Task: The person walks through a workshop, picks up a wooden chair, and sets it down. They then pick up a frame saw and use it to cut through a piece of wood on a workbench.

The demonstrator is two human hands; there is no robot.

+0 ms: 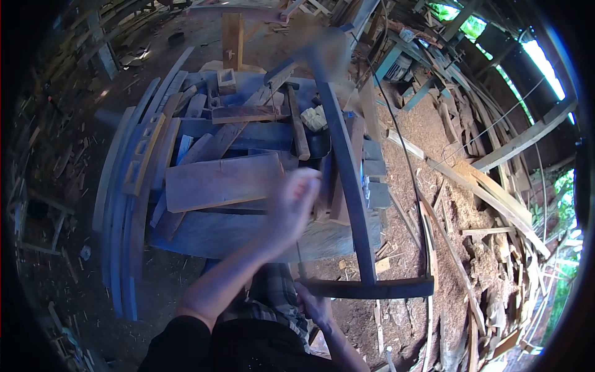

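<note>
A wooden frame saw (344, 152) stands tall in front of me, tilted. My right hand (315, 305) is closed round the near end of its lower crossbar (378, 289), low by my lap. Over the bench, my left hand (296, 195) is curled and blurred by motion, close to the line of the thin saw blade (299, 251). Whether anything lies inside those fingers I cannot make out. Just left of that hand, a wide brown board (223, 181) lies across other pieces on the workbench (204, 234).
Long planks (121, 214) lean along the bench's left side, beside a slotted wooden piece (145, 152). A short wood bar (297, 124) and a pale crumpled lump (314, 118) lie farther back. Sawdust (427, 136) and scrap timber (502, 204) cover the ground at right.
</note>
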